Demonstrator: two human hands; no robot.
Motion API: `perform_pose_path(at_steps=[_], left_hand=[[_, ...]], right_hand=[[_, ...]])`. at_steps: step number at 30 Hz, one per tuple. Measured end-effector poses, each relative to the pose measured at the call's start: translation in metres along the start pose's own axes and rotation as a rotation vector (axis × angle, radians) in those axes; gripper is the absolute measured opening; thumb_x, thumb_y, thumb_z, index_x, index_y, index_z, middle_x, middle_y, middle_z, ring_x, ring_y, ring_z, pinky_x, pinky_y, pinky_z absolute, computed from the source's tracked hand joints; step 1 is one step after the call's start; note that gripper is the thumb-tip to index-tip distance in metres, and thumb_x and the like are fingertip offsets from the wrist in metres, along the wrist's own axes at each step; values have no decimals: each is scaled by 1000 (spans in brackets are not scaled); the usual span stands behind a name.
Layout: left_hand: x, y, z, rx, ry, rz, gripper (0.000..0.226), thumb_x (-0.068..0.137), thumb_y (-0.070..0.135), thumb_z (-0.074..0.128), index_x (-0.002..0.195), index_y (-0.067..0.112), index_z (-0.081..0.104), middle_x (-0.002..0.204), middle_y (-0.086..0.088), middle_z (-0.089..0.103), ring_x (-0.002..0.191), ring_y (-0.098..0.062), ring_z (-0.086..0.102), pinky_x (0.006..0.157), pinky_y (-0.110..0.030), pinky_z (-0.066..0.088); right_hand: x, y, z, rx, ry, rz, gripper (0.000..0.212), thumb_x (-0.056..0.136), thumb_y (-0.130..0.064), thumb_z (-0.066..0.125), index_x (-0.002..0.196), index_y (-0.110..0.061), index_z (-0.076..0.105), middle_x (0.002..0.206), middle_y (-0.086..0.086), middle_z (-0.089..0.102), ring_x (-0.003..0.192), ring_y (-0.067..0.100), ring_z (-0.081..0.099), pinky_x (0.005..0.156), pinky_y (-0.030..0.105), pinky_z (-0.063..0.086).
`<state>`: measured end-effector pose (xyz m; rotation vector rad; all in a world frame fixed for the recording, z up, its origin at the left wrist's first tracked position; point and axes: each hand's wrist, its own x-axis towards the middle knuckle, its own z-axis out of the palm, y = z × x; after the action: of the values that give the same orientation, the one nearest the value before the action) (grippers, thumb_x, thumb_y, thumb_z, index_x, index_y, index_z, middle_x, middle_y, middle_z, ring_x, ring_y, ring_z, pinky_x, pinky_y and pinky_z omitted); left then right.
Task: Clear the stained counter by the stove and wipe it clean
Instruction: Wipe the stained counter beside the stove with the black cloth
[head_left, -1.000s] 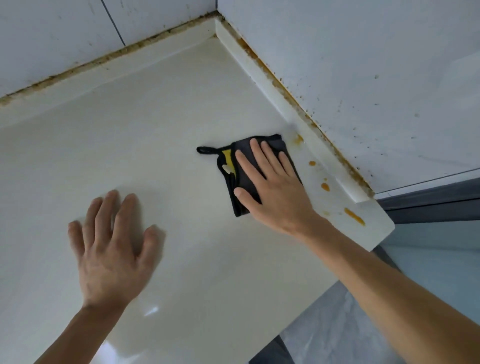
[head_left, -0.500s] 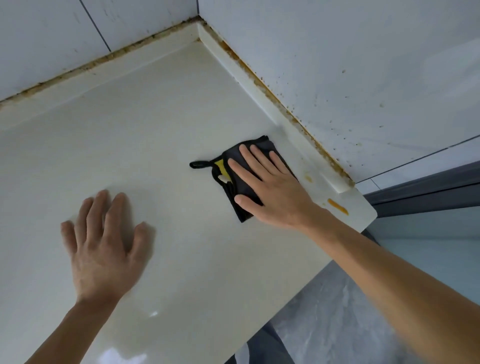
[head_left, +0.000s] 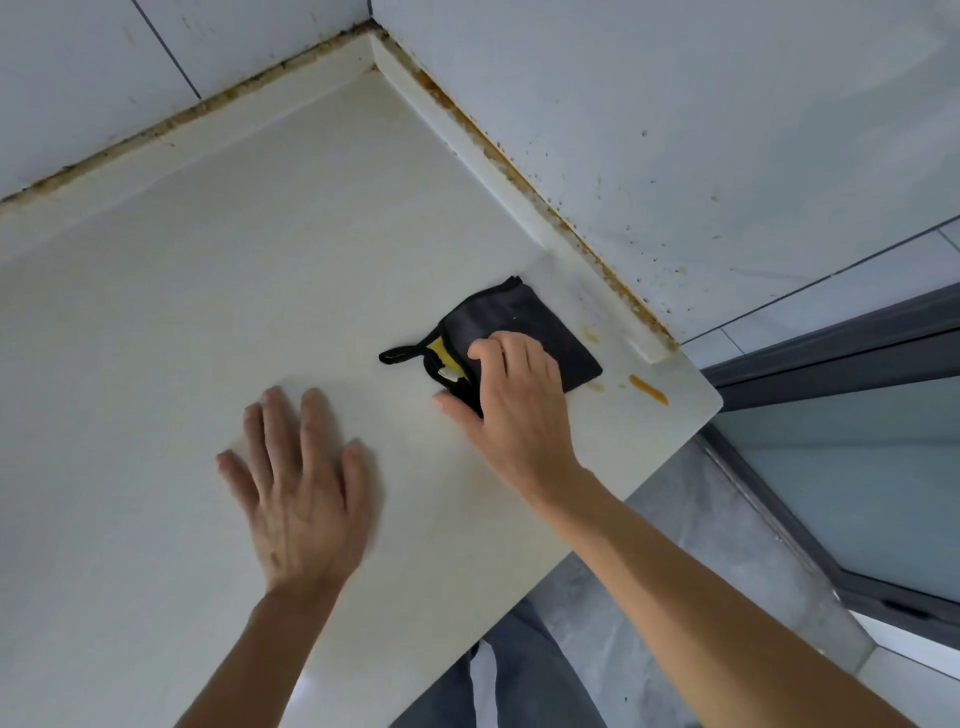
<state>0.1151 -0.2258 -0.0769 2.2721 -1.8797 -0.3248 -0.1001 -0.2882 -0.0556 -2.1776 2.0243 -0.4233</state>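
Cloth (head_left: 524, 327) under curled right hand (head_left: 511, 402), beside orange stain (head_left: 648, 389).

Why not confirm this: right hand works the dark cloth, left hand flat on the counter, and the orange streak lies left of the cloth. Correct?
Not quite. In the head view the orange streak lies right of the dark cloth, near the counter corner. The right hand and flat left hand are as stated.

smooth glossy cream counter (head_left: 218, 322), dark matt cloth (head_left: 524, 322) with soft weave, glossy white wall tiles (head_left: 701, 104), grey matt floor (head_left: 670, 551)
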Motion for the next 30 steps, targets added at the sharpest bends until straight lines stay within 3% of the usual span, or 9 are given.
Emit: perform_pose_path(at_steps=[5,7,11,14,19,22,25,27,30], left_hand=[[0,-2,9,32,76,-13,63,100,44,41,158,21,36,170,-14,25,159,-34,19,123,-65,16],[1,-2,9,43,96,0,63,99,44,42,157,19,38,168,-14,27,158,-35,21,123,-64,17],[3,-2,9,61,107,16,63,98,45,44,155,18,41,166,-14,29,157,-36,23,121,-62,19],[3,-1,7,63,121,22,62,98,44,45,153,17,42,165,-15,31,155,-36,25,120,-61,20],[1,2,5,63,126,21,61,99,42,45,153,14,44,165,-18,33,156,-39,26,121,-62,20],[1,2,4,59,112,12,61,100,43,44,154,14,43,165,-18,32,157,-39,25,121,-64,21],[1,2,3,49,120,10,61,99,43,44,153,15,44,165,-18,33,157,-39,25,121,-64,21],[2,2,4,53,137,18,60,99,42,44,151,15,45,164,-17,34,155,-39,27,120,-63,23],[1,1,6,60,149,25,60,98,42,45,151,15,45,163,-16,35,155,-38,28,119,-63,24]], right_hand=[[6,7,-4,-64,88,-56,17,100,-23,61,104,-10,72,99,5,67,95,26,64,77,38,51],[11,6,-11,-67,58,-53,17,101,-13,56,102,-8,72,90,5,66,85,25,64,70,37,52],[20,8,-46,119,-15,15,24,111,-20,42,107,-6,61,84,1,57,71,17,53,60,31,47],[33,18,-81,331,-43,106,11,110,-19,45,102,-16,51,82,-11,48,71,10,46,60,26,33],[60,39,-120,513,-18,204,15,106,-26,49,109,-20,63,75,-15,57,73,-4,53,63,7,37],[76,52,-111,450,-136,226,11,106,-29,50,103,-28,60,73,-23,59,73,-3,54,66,12,38],[79,57,-84,182,-255,172,24,108,-25,51,129,-19,60,111,-6,71,103,18,65,88,34,48],[68,53,-63,30,-224,94,45,105,-22,56,148,-11,49,137,9,62,125,29,60,101,42,51],[49,46,-39,-46,-111,-56,55,100,-18,58,152,-5,46,155,17,47,146,34,44,117,48,41]])
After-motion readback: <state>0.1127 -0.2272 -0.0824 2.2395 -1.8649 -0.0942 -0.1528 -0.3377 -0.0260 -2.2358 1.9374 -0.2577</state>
